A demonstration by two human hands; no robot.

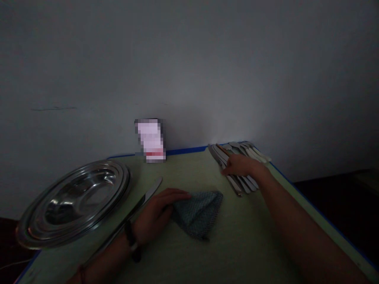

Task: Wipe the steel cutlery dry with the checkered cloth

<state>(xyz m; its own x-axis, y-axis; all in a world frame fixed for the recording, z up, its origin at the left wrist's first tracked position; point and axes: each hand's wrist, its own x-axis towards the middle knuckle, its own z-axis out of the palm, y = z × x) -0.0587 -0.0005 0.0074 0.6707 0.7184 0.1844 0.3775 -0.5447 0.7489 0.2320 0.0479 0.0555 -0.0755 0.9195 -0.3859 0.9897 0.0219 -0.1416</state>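
Observation:
My left hand rests on the table with its fingers curled over the left end of a grey-blue patterned cloth. A long table knife lies on the table just left of that hand. My right hand reaches to the far right onto a row of several metal knives laid side by side, fingers closing on one of them.
A stack of shiny round metal plates sits at the left, overhanging the edge. A pale table with a blue rim runs to a grey wall. A small blurred whitish packet stands at the back.

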